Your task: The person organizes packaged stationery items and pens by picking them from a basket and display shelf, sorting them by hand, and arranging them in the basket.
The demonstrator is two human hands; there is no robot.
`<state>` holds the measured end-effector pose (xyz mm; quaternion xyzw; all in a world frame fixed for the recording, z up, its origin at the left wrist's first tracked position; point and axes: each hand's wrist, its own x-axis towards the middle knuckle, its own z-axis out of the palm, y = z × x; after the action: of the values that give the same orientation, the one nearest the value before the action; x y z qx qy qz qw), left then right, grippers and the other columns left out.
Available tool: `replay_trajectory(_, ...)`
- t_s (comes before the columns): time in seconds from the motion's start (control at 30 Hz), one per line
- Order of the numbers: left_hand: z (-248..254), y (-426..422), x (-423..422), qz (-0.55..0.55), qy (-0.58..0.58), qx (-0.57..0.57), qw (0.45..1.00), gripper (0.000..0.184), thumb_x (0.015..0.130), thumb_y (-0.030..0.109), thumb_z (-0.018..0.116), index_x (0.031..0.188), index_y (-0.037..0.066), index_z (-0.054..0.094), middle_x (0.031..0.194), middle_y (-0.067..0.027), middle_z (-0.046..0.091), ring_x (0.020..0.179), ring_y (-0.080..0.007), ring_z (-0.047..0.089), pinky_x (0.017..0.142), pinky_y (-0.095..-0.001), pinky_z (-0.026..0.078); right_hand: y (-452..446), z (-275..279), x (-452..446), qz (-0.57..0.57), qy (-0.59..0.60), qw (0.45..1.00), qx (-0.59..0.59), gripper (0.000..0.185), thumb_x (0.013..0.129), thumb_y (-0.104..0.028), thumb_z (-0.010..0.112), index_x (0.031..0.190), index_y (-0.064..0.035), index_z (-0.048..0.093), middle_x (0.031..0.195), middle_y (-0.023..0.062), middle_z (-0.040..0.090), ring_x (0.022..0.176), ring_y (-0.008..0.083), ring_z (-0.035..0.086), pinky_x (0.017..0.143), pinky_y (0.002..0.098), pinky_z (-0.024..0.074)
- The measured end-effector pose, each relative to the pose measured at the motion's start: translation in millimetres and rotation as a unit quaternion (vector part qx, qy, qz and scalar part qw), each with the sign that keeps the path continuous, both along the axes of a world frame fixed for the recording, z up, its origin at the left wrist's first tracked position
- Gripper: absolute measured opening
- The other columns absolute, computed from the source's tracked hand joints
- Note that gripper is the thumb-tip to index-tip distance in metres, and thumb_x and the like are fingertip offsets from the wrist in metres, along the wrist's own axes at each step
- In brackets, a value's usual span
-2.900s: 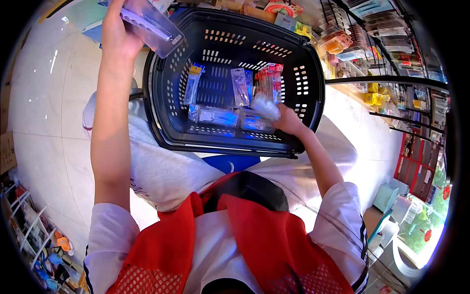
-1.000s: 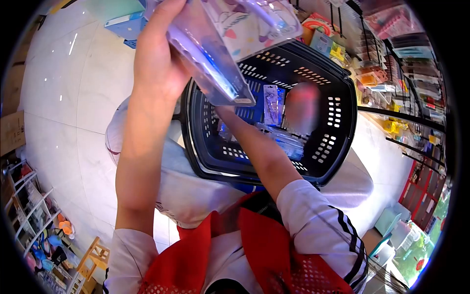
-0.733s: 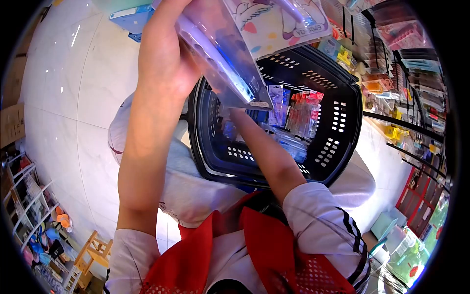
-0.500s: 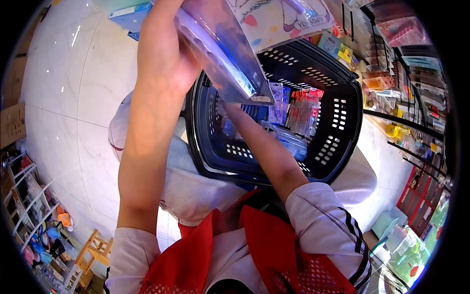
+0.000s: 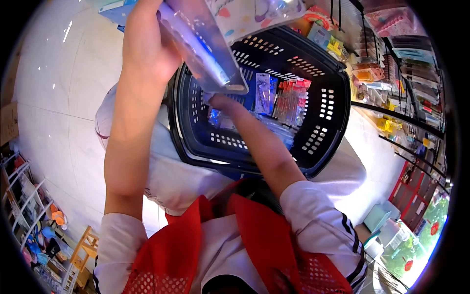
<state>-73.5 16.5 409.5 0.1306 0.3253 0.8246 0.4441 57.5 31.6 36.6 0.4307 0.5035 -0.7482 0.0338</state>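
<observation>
At the top of my view, the left hand (image 5: 151,51) had its fingers closed on a clear pack (image 5: 208,51), over the black basket (image 5: 313,152), where I couldn't tell whether the right hand (image 5: 220,103), fingers mostly hidden, held anything.

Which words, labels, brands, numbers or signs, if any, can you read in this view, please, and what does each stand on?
None can be read with certainty.
Clear package in the left hand: any print is too blurred.
Patterned package beside it: no legible lettering.
Red-topped packets in the black basket: too small.
Hanging packs at right: too small.
</observation>
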Motion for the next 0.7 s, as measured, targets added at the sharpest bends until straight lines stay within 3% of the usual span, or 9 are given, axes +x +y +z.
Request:
replay_trajectory(0.1,-26.5,-5.2,-6.5,0.128,0.061,-0.087,0.986,0.027,0.081,0.029,0.054,0.098,0.008,0.054,0.085,-0.0053,0.058,0.076,-0.0160,0.056,0.059,-0.0304,0.046,-5.9,2.8,-23.4,-0.102,0.104,0.985,-0.087,0.038,0.075,-0.030,0.051,0.099,-0.0004,0.053,0.096,0.0215,0.057,0.094,0.0337,0.055,0.080,0.0382,0.0438)
replay_trajectory(0.2,-28.6,-10.6,-4.4,0.074,0.067,-0.145,0.984,0.031,0.081,0.035,0.053,0.097,0.008,0.054,0.084,-0.0074,0.058,0.073,-0.0194,0.057,0.051,-0.0329,0.045,-1.9,-4.2,-44.3,-0.099,0.155,0.975,-0.123,0.039,0.076,-0.032,0.050,0.100,-0.0006,0.053,0.097,0.0217,0.057,0.095,0.0337,0.054,0.080,0.0384,0.0436)
replay_trajectory(0.23,-30.0,-8.2,-6.3,0.110,0.074,-0.171,0.976,0.035,0.081,0.039,0.051,0.097,0.008,0.054,0.084,-0.0094,0.058,0.069,-0.0216,0.057,0.043,-0.0328,0.042,-0.9,-8.4,-44.6,-0.066,0.145,0.981,-0.113,0.040,0.076,-0.032,0.049,0.100,-0.0007,0.053,0.097,0.0218,0.057,0.095,0.0337,0.054,0.081,0.0384,0.0436)
replay_trajectory(0.33,-30.1,-8.4,-5.5,0.042,0.097,-0.136,0.985,0.035,0.082,0.039,0.049,0.097,0.008,0.053,0.082,-0.0095,0.058,0.070,-0.0221,0.057,0.040,-0.0317,0.040,6.3,-36.7,-21.8,0.118,0.052,0.992,0.005,0.042,0.078,-0.035,0.048,0.102,-0.0010,0.052,0.098,0.0220,0.056,0.096,0.0338,0.054,0.081,0.0387,0.0434)
replay_trajectory(0.43,-36.4,-9.9,-16.8,-0.009,0.094,-0.091,0.991,0.044,0.083,0.038,0.046,0.112,0.005,0.045,0.103,-0.0154,0.054,0.082,-0.0241,0.057,0.050,-0.0333,0.047,26.1,-65.1,25.3,0.295,-0.204,0.897,0.258,0.043,0.079,-0.037,0.046,0.103,-0.0012,0.052,0.099,0.0222,0.056,0.097,0.0338,0.054,0.082,0.0389,0.0432)
replay_trajectory(0.47,-37.6,-10.1,-18.0,-0.038,0.086,-0.064,0.994,0.047,0.083,0.037,0.046,0.116,0.004,0.043,0.109,-0.0169,0.052,0.088,-0.0250,0.056,0.054,-0.0336,0.050,33.2,-30.9,33.0,0.201,-0.315,0.881,0.289,0.043,0.079,-0.034,0.047,0.108,-0.0019,0.048,0.106,0.0200,0.053,0.100,0.0332,0.051,0.082,0.0404,0.0427)
replay_trajectory(0.5,-27.7,-2.4,0.9,0.031,0.000,-0.049,0.998,0.030,0.084,0.026,0.050,0.106,0.006,0.052,0.103,-0.0073,0.056,0.097,-0.0205,0.052,0.082,-0.0367,0.042,40.3,8.9,40.0,0.087,-0.409,0.855,0.307,0.044,0.080,-0.032,0.048,0.112,-0.0025,0.044,0.112,0.0178,0.049,0.103,0.0325,0.049,0.083,0.0420,0.0422)
replay_trajectory(0.57,-29.0,-3.1,2.1,0.050,0.016,-0.050,0.997,0.029,0.084,0.025,0.050,0.105,0.005,0.052,0.101,-0.0070,0.057,0.096,-0.0194,0.052,0.082,-0.0359,0.042,61.8,-14.0,71.6,0.019,-0.436,0.817,0.377,0.050,0.075,-0.023,0.054,0.115,0.0015,0.036,0.117,0.0193,0.042,0.105,0.0343,0.047,0.083,0.0413,0.0438)
replay_trajectory(0.7,-29.0,-1.5,1.0,0.036,0.027,-0.045,0.998,0.036,0.086,0.027,0.046,0.113,0.004,0.046,0.109,-0.0094,0.054,0.101,-0.0217,0.051,0.087,-0.0365,0.041,87.8,-51.2,114.9,0.007,-0.509,0.775,0.376,0.051,0.076,-0.022,0.054,0.116,0.0018,0.034,0.110,0.0192,0.045,0.105,0.0332,0.047,0.081,0.0399,0.0452)
